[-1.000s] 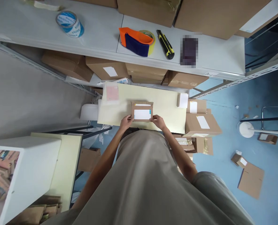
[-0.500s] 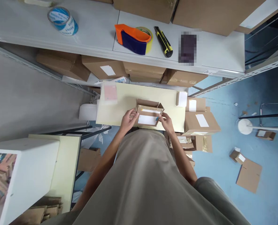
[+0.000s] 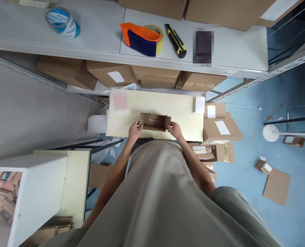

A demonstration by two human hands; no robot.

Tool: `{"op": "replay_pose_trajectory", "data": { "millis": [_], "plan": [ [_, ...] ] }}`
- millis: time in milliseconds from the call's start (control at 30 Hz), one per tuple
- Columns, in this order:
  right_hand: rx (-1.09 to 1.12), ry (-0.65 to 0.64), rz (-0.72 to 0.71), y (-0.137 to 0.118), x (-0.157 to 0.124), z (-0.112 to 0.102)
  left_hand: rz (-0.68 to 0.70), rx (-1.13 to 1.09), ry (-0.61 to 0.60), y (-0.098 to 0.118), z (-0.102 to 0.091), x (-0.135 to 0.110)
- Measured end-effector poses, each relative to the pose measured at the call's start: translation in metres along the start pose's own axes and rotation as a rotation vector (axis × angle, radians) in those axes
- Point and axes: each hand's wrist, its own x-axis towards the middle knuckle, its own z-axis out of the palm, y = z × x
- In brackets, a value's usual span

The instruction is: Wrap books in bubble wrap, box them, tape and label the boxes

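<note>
A small brown cardboard box [image 3: 154, 121] stands on the pale yellow table [image 3: 183, 113] close to its near edge, one plain side turned up. My left hand [image 3: 135, 130] grips its left end with curled fingers. On the box's right end, my right hand [image 3: 174, 130] holds on the same way. A pink-and-white label sheet [image 3: 120, 102] lies at the table's far left corner, and a small white-labelled packet [image 3: 199, 104] sits at the far right corner.
On the grey shelf [image 3: 101, 37] above are a blue-white tape roll [image 3: 62, 22], an orange tape dispenser [image 3: 140, 34] and a yellow-black utility knife [image 3: 175, 40]. Labelled cardboard boxes [image 3: 221, 128] pile up right of the table. Flattened cardboard [image 3: 276, 185] lies on the blue floor.
The box was flat with its white label up; both hands tipped it over, and now a plain side faces up and the label is out of sight.
</note>
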Motion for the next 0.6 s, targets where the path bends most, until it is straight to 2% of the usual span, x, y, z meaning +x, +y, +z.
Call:
{"op": "replay_pose_trajectory", "data": {
  "millis": [133,233,333,433,533,600],
  "plan": [
    [-0.011,0.043,-0.027,0.003,-0.007,0.005,0.044,-0.134,-0.016,-0.016,0.0,-0.001],
    [0.044,0.106,-0.071,-0.001,-0.014,0.003,0.065,-0.206,0.066,-0.027,-0.012,0.013],
    [0.1,0.173,-0.087,-0.008,-0.02,-0.002,0.007,-0.149,0.194,-0.041,-0.035,0.047],
    [0.139,0.218,-0.093,-0.015,-0.025,-0.008,-0.12,-0.036,0.277,-0.053,-0.06,0.095],
    [0.17,0.245,-0.084,-0.022,-0.033,-0.01,-0.197,0.126,0.277,-0.057,-0.077,0.141],
    [0.191,0.263,-0.067,-0.028,-0.041,-0.009,-0.179,0.261,0.243,-0.054,-0.081,0.165]
  ]
}}
